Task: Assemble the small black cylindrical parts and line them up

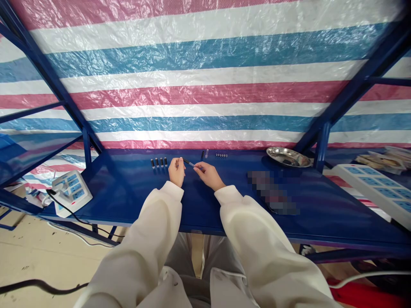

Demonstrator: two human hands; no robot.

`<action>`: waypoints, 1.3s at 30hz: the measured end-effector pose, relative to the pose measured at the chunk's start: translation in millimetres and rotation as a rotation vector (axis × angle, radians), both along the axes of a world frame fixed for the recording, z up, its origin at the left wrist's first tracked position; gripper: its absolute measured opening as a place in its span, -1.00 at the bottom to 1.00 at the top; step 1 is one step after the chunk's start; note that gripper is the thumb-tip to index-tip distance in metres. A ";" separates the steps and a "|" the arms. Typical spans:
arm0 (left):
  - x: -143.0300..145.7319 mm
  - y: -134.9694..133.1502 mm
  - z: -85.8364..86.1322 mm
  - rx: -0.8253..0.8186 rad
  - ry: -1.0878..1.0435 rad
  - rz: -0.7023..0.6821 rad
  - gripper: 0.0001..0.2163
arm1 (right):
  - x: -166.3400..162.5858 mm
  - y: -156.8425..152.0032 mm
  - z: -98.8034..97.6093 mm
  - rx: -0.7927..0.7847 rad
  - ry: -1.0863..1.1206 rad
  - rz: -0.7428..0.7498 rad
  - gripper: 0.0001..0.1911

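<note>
Between my two hands is a slim tube (189,163) with a black part on the left and a clear part on the right. My left hand (176,172) pinches the black end, while the fingers of my right hand (208,174) close on the clear end. To the left of my hands, several short black-and-clear tubes (159,162) stand in a row. Just behind my hands are a black piece (202,155) and a clear piece (207,152), side by side. Several small shiny pieces (221,155) form a line farther right.
A shiny metal dish (272,152) sits at the back right of the blue table (128,192), with a blurred-out object (272,192) in front. White power strips are at the left (73,192) and right (372,188). A striped sheet (199,94) hangs behind blue frame posts.
</note>
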State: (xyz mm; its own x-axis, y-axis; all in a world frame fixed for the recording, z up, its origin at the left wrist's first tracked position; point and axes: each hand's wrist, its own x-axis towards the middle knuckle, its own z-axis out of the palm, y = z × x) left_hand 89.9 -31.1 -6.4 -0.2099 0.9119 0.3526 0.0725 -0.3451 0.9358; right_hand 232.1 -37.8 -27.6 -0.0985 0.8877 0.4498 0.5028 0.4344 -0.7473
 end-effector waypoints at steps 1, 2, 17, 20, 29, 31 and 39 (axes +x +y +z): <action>-0.5 0.6 -0.4 -0.006 -0.003 0.023 -0.70 | 0.6 0.5 -1.5 0.008 -0.052 -0.027 -0.83; -1.1 1.2 -0.9 -0.016 -0.006 0.042 -0.70 | 1.4 0.8 -2.5 0.010 -0.099 -0.066 -0.84; 2.3 -4.7 -6.2 0.052 0.394 -0.203 -0.84 | 1.8 3.4 3.4 -0.043 0.201 0.012 -0.69; 2.0 -3.6 -6.9 0.072 0.404 -0.190 -0.86 | 1.5 1.8 4.0 -0.057 0.172 0.080 -0.71; 0.2 -1.2 -11.7 0.029 0.398 -0.247 -0.93 | 3.3 3.3 3.0 -0.064 -0.050 0.075 -0.85; 0.2 -0.4 -12.2 0.028 0.407 -0.202 -0.93 | 6.4 10.9 1.4 -0.083 -0.095 -0.010 -0.86; 2.1 0.7 -12.4 0.020 0.454 -0.127 -0.91 | 26.6 53.4 2.7 -0.206 -0.276 -0.411 -0.88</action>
